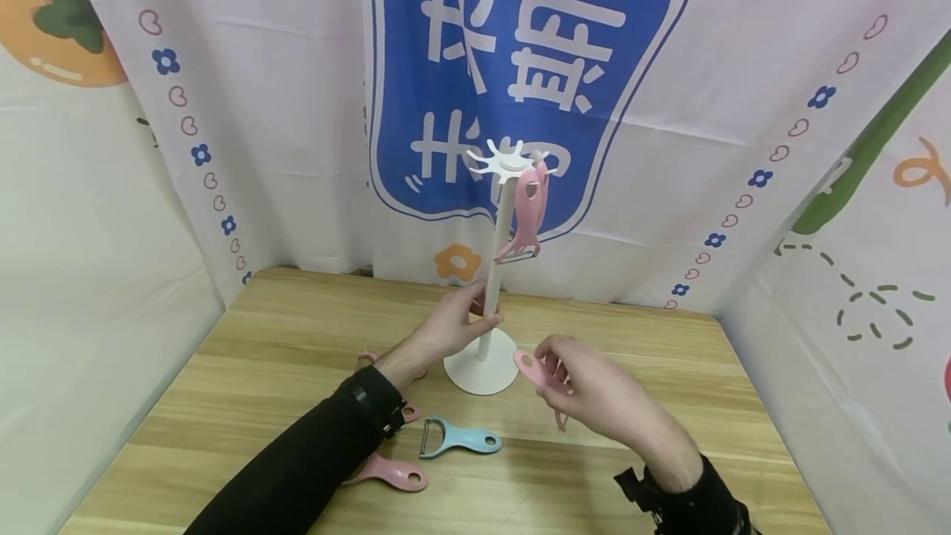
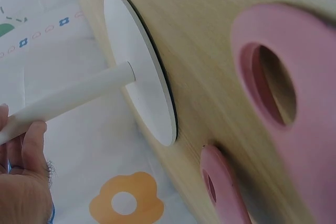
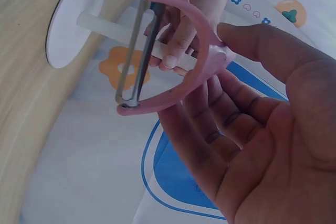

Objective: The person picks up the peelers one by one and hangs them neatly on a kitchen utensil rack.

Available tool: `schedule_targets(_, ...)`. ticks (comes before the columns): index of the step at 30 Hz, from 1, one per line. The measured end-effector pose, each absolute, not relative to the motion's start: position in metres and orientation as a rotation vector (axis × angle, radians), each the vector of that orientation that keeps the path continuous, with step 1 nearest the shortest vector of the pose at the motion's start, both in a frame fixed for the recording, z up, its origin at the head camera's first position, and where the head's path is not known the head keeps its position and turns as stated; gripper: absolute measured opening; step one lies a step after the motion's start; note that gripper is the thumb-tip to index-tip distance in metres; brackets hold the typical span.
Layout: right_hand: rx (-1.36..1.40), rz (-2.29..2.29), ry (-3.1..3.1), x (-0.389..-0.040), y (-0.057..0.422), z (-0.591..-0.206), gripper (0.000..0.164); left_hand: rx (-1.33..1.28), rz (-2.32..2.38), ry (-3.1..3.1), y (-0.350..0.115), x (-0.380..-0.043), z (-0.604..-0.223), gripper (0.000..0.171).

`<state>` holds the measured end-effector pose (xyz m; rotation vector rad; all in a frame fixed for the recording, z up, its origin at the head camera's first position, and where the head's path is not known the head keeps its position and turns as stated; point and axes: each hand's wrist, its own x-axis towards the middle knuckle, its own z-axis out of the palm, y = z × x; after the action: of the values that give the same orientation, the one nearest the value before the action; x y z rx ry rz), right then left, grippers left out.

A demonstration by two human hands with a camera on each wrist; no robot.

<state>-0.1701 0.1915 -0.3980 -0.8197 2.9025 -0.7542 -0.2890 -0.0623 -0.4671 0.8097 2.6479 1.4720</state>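
Note:
A white stand (image 1: 481,366) with a round base and a spoked top rises from the table. My left hand (image 1: 451,322) grips its pole (image 2: 79,95) a little above the base. To the right of the base, my right hand (image 1: 594,390) pinches a pink peeler (image 3: 207,69) between thumb and fingers; its blade points away from the palm and its holed handle end leans toward the stand. Pink peelers (image 1: 529,209) hang by their handle holes from the top's right side. On the wood lie a light blue peeler (image 1: 464,438) and several pink peelers (image 1: 394,473), partly hidden under my left forearm.
The wooden table (image 1: 631,469) ends at a printed cloth backdrop (image 1: 297,147) close behind the stand. White cloth side walls (image 1: 96,287) flank it left and right. The stand's spokes (image 1: 513,159) stick out around its top.

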Motion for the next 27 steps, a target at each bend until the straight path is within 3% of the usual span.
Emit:
schedule_targets(17, -0.822, -1.156, 3.041, -0.172, 0.184, -0.377, 0.045, 0.804, 1.475, 2.614, -0.064, -0.291, -0.468, 0.026)
schedule_targets(27, -0.827, -1.299, 3.188, -0.171, 0.184, -0.369, 0.045, 0.976, 1.379, 2.464, -0.079, -0.308, -0.468, 0.026)
